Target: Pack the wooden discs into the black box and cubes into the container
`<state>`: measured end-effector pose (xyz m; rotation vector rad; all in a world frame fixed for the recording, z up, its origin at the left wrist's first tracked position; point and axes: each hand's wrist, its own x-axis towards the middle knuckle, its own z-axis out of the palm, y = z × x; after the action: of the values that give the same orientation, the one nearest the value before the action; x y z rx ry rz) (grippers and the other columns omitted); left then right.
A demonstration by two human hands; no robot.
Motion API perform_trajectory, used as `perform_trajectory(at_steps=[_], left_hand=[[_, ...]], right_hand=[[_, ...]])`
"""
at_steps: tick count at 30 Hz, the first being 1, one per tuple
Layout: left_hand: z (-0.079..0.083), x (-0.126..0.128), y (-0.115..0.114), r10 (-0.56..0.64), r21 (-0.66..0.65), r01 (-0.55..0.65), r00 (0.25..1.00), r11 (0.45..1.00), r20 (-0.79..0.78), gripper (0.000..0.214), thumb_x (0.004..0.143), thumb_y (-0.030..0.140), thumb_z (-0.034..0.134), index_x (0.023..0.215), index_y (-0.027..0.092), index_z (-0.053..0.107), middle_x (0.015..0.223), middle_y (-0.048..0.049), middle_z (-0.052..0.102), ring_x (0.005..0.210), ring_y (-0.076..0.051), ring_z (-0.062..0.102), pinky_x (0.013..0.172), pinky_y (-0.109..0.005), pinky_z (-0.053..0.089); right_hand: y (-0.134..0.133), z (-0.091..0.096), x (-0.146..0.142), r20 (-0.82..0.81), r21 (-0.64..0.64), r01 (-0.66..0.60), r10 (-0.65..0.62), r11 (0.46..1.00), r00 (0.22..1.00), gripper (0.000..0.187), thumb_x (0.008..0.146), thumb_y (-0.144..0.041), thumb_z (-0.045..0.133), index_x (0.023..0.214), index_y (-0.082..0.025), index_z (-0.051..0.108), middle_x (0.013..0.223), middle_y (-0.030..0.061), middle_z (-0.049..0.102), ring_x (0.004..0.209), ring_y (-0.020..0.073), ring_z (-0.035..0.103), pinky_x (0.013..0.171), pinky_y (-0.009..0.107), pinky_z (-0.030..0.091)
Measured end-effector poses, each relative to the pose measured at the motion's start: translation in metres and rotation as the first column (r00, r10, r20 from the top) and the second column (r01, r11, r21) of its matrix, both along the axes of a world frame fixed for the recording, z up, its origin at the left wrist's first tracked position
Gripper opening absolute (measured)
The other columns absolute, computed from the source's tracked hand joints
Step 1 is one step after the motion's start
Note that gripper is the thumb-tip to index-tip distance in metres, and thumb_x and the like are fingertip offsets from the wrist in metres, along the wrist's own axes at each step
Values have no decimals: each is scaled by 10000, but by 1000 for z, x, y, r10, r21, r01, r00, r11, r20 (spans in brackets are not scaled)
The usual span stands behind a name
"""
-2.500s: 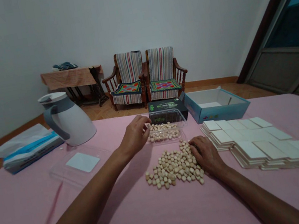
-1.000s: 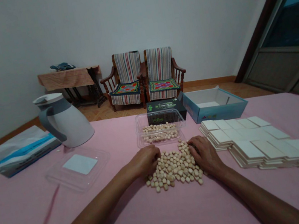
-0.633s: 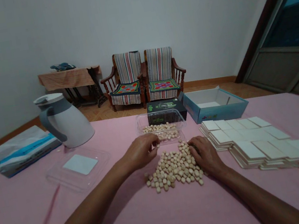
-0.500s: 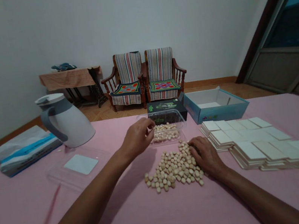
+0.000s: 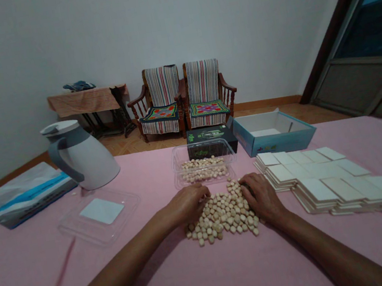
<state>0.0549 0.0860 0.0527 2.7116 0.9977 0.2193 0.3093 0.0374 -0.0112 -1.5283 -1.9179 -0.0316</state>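
A loose pile of small pale wooden cubes with rounded edges (image 5: 225, 215) lies on the pink cloth between my hands. My left hand (image 5: 188, 204) is over the pile's left side, its fingers bent but apart, with nothing visible in them. Against the right side rests my right hand (image 5: 264, 199), fingers loosely curved around the cubes' edge and partly hidden. Just beyond the pile is a clear plastic box (image 5: 176, 165) with many more such cubes inside. Its flat clear lid (image 5: 69, 224), bearing a white label, lies to the left.
White square cards (image 5: 309, 172) are stacked in overlapping rows at right. Behind them stands an open blue box (image 5: 279, 143), beside a black box (image 5: 198, 151). A white and grey jug (image 5: 93, 159) and a tissue pack (image 5: 35, 200) are at left on the pink cloth (image 5: 207, 282).
My left hand has come down and back from the clear plastic box to the left side of the cube pile. My right hand has stayed against the pile.
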Motion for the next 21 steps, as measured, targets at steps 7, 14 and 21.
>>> perform_trajectory(at_steps=[7,14,21], left_hand=[[-16,8,11,-36,-18,35,999,999,-10,179,828,121,488,915,190,628,952,-60,634,849,-169,610,716,-240,433],[-17,1,12,3,-20,-4,1000,1000,-20,130,785,107,508,849,162,607,872,-58,645,770,-156,590,665,-227,413],[11,-4,2,0,12,0,1000,1000,-4,78,811,137,512,790,160,584,784,-37,634,684,-135,561,615,-221,387]], right_hand=[[0,0,1,7,3,-4,4,1000,1000,136,867,-184,472,911,-174,601,922,85,604,895,228,515,791,359,398],[0,1,0,-3,-5,-10,10,1000,1000,129,876,-186,471,906,-168,595,926,89,596,904,230,506,810,366,392],[0,1,0,-1,-19,-3,3,1000,1000,126,875,-187,465,896,-175,589,905,79,591,887,224,505,800,360,390]])
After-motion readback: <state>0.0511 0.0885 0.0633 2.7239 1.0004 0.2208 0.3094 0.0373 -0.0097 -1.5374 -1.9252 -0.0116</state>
